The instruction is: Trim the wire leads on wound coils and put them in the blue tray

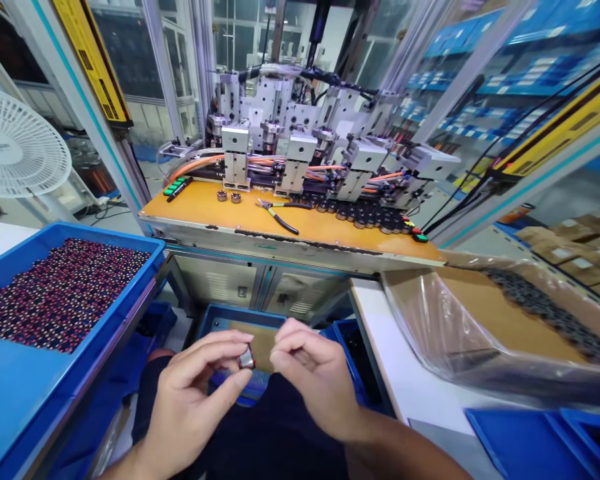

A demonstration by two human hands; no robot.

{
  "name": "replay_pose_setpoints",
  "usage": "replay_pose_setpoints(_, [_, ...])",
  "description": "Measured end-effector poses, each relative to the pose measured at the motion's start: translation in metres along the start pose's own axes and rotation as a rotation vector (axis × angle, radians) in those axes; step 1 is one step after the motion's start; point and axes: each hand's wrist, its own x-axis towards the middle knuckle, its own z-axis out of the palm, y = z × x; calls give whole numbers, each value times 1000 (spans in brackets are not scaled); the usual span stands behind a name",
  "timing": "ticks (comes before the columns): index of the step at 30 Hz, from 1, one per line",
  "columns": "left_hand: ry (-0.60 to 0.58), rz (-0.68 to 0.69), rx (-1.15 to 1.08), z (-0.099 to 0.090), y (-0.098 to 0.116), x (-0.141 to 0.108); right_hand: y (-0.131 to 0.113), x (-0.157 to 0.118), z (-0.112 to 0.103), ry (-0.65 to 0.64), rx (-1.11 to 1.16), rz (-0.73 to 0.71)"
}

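Observation:
In the head view my left hand (pixel 197 390) pinches a small round metal part (pixel 247 358) between thumb and fingertips. The part has a silvery side and a dark red-and-black edge. Just to its right, my right hand (pixel 313 373) is closed, thumb against curled fingers. Whatever its fingertips may hold is hidden. The two hands are apart, above my lap and in front of a blue bin (pixel 217 317) under the bench.
A blue tray (pixel 153 250) of small red-and-dark parts lies left. Ahead, an orange bench (pixel 205 210) carries a clamping machine (pixel 300 150), pliers (pixel 280 217) and dark round parts (pixel 365 213). At right stands a plastic-lined carton (pixel 430 320); a white fan (pixel 20 143) is far left.

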Motion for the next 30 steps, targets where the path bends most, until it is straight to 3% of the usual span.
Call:
replay_pose_setpoints(2, [14,95,135,-3,-1,-1,1,-1,-12,64,-81,0])
replay_pose_setpoints(4, [3,189,255,-5,-1,-1,-3,-2,-21,99,-288,-209])
replay_pose_setpoints(7, [-32,287,356,-6,2,0,-16,-1,-20,-38,-558,-569])
replay_pose_setpoints(9, [-48,332,383,-5,5,1,-21,1,-11,-131,-596,-631])
replay_pose_setpoints(12, [-51,363,387,-5,8,0,-21,7,2,-142,-497,-563])
replay_pose_setpoints(17, [-89,320,282,-11,6,-5,-21,7,11,-123,-153,-107])
replay_pose_setpoints(21, [-84,341,243,-16,1,-6,-24,9,9,-193,-27,58])
replay_pose_setpoints(24, [-52,313,222,-18,-2,-4,-17,43,-3,-194,-255,-93])
replay_pose_setpoints(26, [-5,276,212,-20,-3,-2,-5,86,-18,-89,-498,-250])
replay_pose_setpoints(28, [51,245,205,-21,-3,0,13,136,-33,-21,-616,-285])
replay_pose_setpoints(30, [93,218,201,-23,-1,0,34,181,-44,-44,-739,-291])
